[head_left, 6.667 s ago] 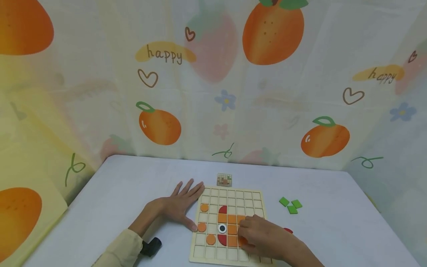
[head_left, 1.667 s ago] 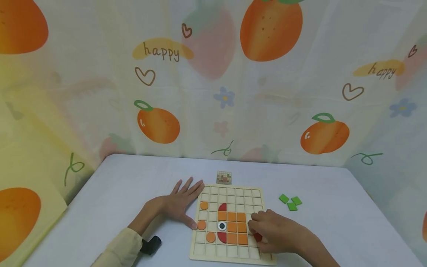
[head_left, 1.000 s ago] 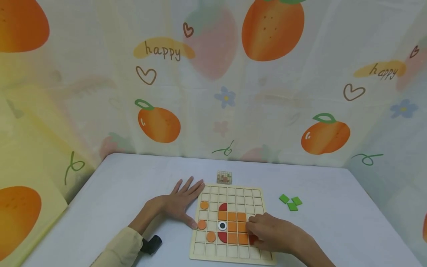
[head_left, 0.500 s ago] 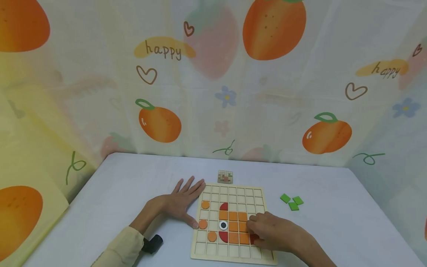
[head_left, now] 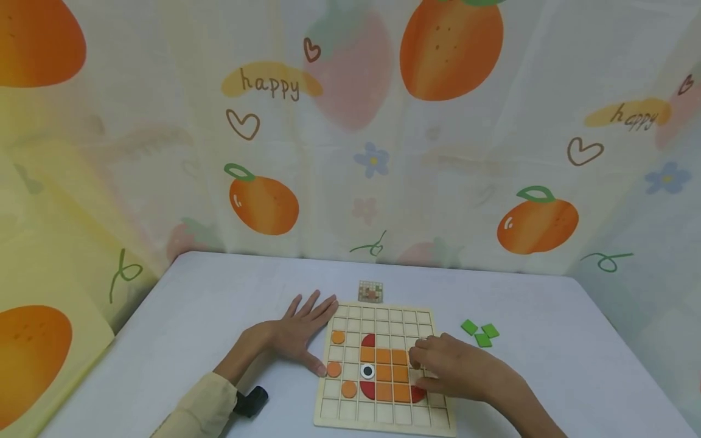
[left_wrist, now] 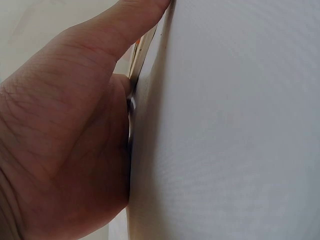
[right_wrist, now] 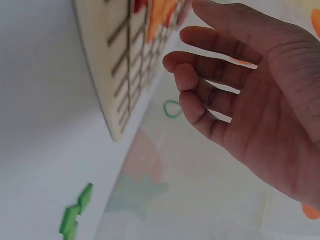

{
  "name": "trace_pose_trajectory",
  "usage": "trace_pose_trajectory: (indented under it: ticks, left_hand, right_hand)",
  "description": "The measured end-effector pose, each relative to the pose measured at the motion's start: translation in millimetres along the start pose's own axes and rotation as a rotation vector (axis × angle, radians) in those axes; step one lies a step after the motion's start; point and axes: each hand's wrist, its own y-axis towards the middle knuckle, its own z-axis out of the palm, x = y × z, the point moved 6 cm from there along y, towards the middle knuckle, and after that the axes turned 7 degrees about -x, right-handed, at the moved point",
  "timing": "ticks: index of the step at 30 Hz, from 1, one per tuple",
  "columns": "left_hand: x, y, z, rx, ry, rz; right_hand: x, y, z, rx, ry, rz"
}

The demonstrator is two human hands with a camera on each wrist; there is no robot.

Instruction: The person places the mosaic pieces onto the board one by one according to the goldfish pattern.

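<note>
The wooden grid board [head_left: 383, 417] lies on the white table. My left hand [head_left: 296, 333] is spread along its left edge, with the thumb and fingertips at the rim. In the left wrist view, the palm [left_wrist: 75, 130] stands beside the table surface. A red rounded tile [head_left: 418, 394] lies in a cell right of the lower orange square tiles [head_left: 393, 393]. My right hand [head_left: 457, 368] hovers over the board's right side, thumb and fingers parted, holding nothing. Loosely bent fingers [right_wrist: 215, 65] show in the right wrist view. Some right-hand cells are hidden beneath it.
Red tiles [head_left: 368, 340] and a white eye tile [head_left: 367, 371] edge the orange block. Several orange discs [head_left: 349, 389] sit on the left. Green tiles [head_left: 483, 340] lie right of the board; a small pattern card [head_left: 370, 292] lies behind it.
My right hand brought the red tile to the cell beside the lower orange row, pressed it there, then let go and lifted slightly. My left hand stayed at the board's edge.
</note>
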Motion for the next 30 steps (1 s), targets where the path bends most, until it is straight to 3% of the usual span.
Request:
trace_pose_trajectory:
  ticks: [8,16,24,30]
  left_hand:
    - [-0.1,1.6,1.7,0.004,0.006,-0.012]
    - [-0.6,3.5,3.1,0.002,0.001,-0.009]
    - [-4.2,1.2,2.9,-0.004,-0.014,0.0]
    - [0.1,0.3,1.1,0.002,-0.001,-0.003]
  right_hand:
    - [-29.4,5.5,-32.5,-0.029,0.149,0.077]
    - [-76.3,17.2,-53.3,-0.05,0.278,0.168]
    - [-115.7,13.1,-52.2,-0.078,0.258,0.24]
    - [-129.8,5.5,-39.7,0.011,0.243,0.339]
